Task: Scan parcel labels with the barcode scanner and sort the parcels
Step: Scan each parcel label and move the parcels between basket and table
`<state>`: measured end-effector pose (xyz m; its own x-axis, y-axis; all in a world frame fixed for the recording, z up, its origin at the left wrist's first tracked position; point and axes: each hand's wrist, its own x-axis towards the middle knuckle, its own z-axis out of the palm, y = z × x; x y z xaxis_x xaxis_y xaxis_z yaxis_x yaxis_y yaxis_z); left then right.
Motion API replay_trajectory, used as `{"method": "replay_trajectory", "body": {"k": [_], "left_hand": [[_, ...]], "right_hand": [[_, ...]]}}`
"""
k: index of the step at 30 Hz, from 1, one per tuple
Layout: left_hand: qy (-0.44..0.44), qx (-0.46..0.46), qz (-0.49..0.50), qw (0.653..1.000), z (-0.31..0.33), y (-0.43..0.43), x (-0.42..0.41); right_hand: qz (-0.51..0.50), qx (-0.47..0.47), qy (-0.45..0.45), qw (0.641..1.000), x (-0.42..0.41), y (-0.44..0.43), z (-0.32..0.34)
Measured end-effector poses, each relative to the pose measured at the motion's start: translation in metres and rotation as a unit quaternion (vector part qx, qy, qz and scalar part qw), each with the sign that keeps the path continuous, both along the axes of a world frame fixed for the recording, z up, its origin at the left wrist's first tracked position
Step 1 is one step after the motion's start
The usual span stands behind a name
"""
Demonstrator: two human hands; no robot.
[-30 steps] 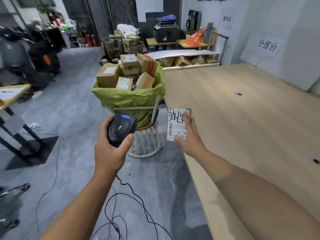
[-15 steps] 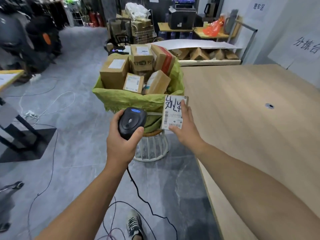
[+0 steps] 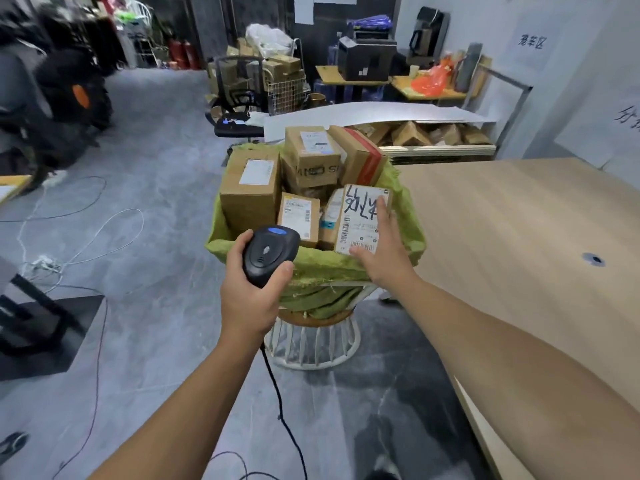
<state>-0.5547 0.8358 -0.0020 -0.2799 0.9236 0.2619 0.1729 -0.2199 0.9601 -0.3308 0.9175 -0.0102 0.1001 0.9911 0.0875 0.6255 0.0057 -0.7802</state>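
Note:
My left hand (image 3: 247, 299) grips a black barcode scanner (image 3: 268, 254) with a blue button, its cable trailing down to the floor. My right hand (image 3: 384, 258) holds a small cardboard parcel (image 3: 360, 220) with a white label, black handwriting and barcodes, facing me. The parcel is over the right front edge of a green sack (image 3: 311, 268) full of cardboard parcels (image 3: 251, 192). The scanner sits just left of the held parcel, at the sack's front rim.
The sack rests on a white wire stool (image 3: 311, 344). A large wooden table (image 3: 536, 254) fills the right side. Cables (image 3: 93, 216) lie on the grey floor at left. Shelves, carts and more boxes (image 3: 415, 133) stand behind. A scooter (image 3: 52, 98) is parked far left.
My right hand has carried the labelled parcel from the table's edge leftward and forward over the sack. The view has moved closer to the sack; my left hand still holds the scanner.

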Motion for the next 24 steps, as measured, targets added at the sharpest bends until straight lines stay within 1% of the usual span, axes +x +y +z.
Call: {"method": "replay_trajectory", "body": {"k": [2,5,7,9,10,13,15,18,24], "left_hand": [[0.003,-0.007,0.018,1.0,-0.003,0.012,-0.011],[-0.002,-0.022,0.06,0.998,-0.003,0.03,-0.027],[-0.002,-0.019,0.097,0.995,0.001,0.045,-0.039],[0.001,-0.018,0.139,0.99,0.002,0.056,-0.05],[0.002,-0.017,0.16,0.987,0.004,0.06,-0.055],[0.007,-0.015,0.209,0.978,0.011,0.072,-0.07],[0.0,-0.013,0.239,0.971,0.011,0.079,-0.077],[0.002,-0.015,0.277,0.961,0.013,0.083,-0.08],[-0.004,-0.017,0.301,0.953,0.008,0.085,-0.075]], "right_hand": [[0.023,-0.009,0.013,1.0,-0.015,0.022,0.0],[0.085,-0.027,0.017,0.996,-0.042,0.055,0.0],[0.147,-0.041,-0.027,0.988,-0.063,0.078,-0.001],[0.212,-0.056,-0.082,0.972,-0.082,0.1,0.0],[0.239,-0.061,-0.093,0.965,-0.091,0.111,0.001],[0.295,-0.074,-0.086,0.949,-0.115,0.141,0.001],[0.318,-0.083,-0.082,0.941,-0.129,0.156,-0.003],[0.323,-0.094,-0.069,0.939,-0.146,0.168,-0.014],[0.349,-0.112,-0.061,0.928,-0.166,0.165,-0.023]]}}
